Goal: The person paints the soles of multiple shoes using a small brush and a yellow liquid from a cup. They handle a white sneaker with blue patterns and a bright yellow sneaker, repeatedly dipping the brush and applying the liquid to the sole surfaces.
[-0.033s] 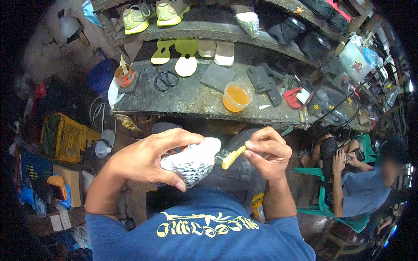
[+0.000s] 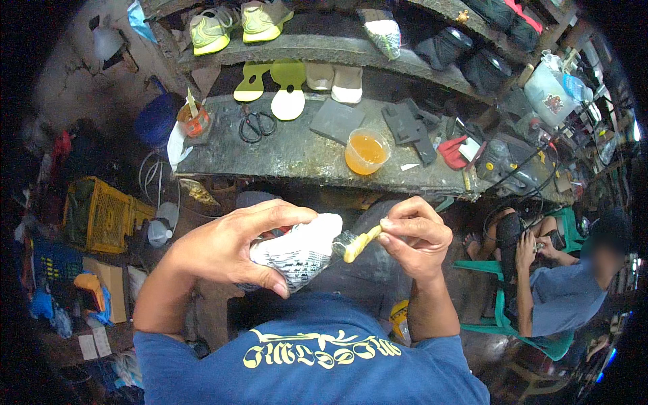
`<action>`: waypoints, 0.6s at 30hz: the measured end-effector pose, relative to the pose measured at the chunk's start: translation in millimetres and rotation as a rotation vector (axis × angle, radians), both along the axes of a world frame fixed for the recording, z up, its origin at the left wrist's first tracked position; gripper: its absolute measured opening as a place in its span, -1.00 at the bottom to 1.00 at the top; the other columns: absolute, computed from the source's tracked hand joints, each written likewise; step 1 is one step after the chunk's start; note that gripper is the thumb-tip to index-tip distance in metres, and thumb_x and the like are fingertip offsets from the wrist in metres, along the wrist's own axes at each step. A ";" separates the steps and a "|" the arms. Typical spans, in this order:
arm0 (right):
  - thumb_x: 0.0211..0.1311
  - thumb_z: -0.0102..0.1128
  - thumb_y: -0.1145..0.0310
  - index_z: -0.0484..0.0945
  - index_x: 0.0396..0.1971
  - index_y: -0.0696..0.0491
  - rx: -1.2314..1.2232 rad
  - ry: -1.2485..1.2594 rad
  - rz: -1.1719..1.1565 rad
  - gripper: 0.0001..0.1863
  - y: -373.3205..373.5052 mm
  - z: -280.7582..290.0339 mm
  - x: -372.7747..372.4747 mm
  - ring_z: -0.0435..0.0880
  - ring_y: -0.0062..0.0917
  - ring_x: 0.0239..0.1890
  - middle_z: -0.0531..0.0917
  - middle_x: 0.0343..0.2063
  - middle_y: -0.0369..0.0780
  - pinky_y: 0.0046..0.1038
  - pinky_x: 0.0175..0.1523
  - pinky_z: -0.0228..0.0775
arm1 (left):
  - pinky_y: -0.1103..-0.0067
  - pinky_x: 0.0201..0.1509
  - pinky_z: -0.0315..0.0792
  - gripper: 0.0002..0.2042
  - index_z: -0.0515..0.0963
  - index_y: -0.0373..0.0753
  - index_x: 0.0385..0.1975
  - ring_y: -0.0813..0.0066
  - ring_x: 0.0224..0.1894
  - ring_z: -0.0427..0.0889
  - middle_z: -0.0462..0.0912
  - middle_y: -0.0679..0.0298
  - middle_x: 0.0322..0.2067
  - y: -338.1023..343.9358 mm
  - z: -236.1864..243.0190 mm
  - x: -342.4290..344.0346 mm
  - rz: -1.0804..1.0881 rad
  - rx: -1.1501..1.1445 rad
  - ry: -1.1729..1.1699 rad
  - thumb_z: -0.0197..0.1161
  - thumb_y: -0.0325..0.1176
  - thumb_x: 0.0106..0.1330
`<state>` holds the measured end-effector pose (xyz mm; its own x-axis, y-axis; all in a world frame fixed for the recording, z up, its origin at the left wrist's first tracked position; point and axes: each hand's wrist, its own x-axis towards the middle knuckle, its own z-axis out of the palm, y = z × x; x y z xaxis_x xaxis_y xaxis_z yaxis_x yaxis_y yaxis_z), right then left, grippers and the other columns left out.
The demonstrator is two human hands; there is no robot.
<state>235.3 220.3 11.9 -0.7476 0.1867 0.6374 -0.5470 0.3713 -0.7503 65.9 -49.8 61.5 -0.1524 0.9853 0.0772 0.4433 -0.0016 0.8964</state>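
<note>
My left hand (image 2: 236,246) is wrapped around a white shoe (image 2: 300,253) with a black-and-grey patterned knit upper, held in front of my chest. The shoe's toe-like white end points up and to the right; part of it is hidden by my palm. Between the thumb and fingers of my right hand (image 2: 417,236) is a short, lumpy yellow stick (image 2: 361,244), perhaps a glue brush. Its lower end is beside the right side of the shoe, where something clear and glossy shows; whether they touch I cannot tell.
The bench (image 2: 229,152) ahead holds a tub of amber liquid (image 2: 367,151), scissors (image 2: 257,126), an orange can (image 2: 194,120), insoles (image 2: 288,101) and dark foam pieces (image 2: 408,125). Shoes (image 2: 263,20) stand on the shelf above. At right, another person (image 2: 563,297) sits on a green chair (image 2: 499,304).
</note>
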 end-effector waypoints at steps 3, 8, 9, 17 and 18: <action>-0.05 0.55 0.66 0.78 -0.25 0.11 0.008 0.046 -0.061 -0.70 -2.1 -0.7 -2.6 0.68 -0.51 -0.30 0.70 -0.34 -0.18 -0.51 -0.23 0.51 | 0.33 0.38 0.33 0.00 0.36 -0.29 0.35 0.23 0.31 0.47 0.51 0.10 0.24 4.9 0.3 1.3 0.031 -0.017 -0.143 0.73 -0.14 -0.18; -0.02 0.55 0.65 0.77 -0.29 0.10 -0.014 0.109 -0.211 -0.75 -17.3 -7.2 -12.3 0.69 -0.50 -0.29 0.70 -0.32 -0.18 -0.51 -0.21 0.54 | 0.40 0.39 0.32 0.02 0.28 -0.24 0.42 0.39 0.27 0.48 0.52 0.21 0.23 13.5 -8.0 10.1 0.169 0.028 -0.305 0.72 -0.26 -0.12; -0.03 0.55 0.65 0.77 -0.29 0.10 -0.017 0.098 -0.187 -0.74 -19.5 -7.9 -13.8 0.70 -0.50 -0.29 0.70 -0.32 -0.18 -0.51 -0.21 0.54 | 0.40 0.39 0.31 0.02 0.27 -0.24 0.43 0.40 0.27 0.48 0.51 0.22 0.23 15.4 -11.1 11.1 0.200 0.064 -0.347 0.71 -0.29 -0.12; 0.04 0.54 0.58 0.77 -0.27 0.10 -0.087 0.006 -0.202 -0.78 -9.5 6.4 -11.1 0.55 -0.68 -0.40 0.69 -0.35 -0.26 -0.63 -0.35 0.33 | 0.40 0.41 0.29 0.02 0.25 -0.21 0.44 0.41 0.30 0.45 0.49 0.24 0.24 14.5 -20.8 13.0 0.241 0.162 -0.312 0.69 -0.45 -0.12; 0.04 0.54 0.58 0.77 -0.26 0.10 -0.069 0.005 -0.200 -0.78 -9.0 7.8 -12.1 0.55 -0.67 -0.40 0.69 -0.35 -0.25 -0.62 -0.35 0.33 | 0.39 0.41 0.29 0.02 0.25 -0.21 0.44 0.41 0.31 0.45 0.49 0.24 0.24 14.2 -19.6 13.8 0.236 0.174 -0.287 0.68 -0.46 -0.12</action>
<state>223.1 211.4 19.8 -0.6881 0.3745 0.6215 -0.4711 0.4208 -0.7752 79.7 -35.6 41.9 -0.4122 0.8967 0.1613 0.1815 -0.0926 0.9790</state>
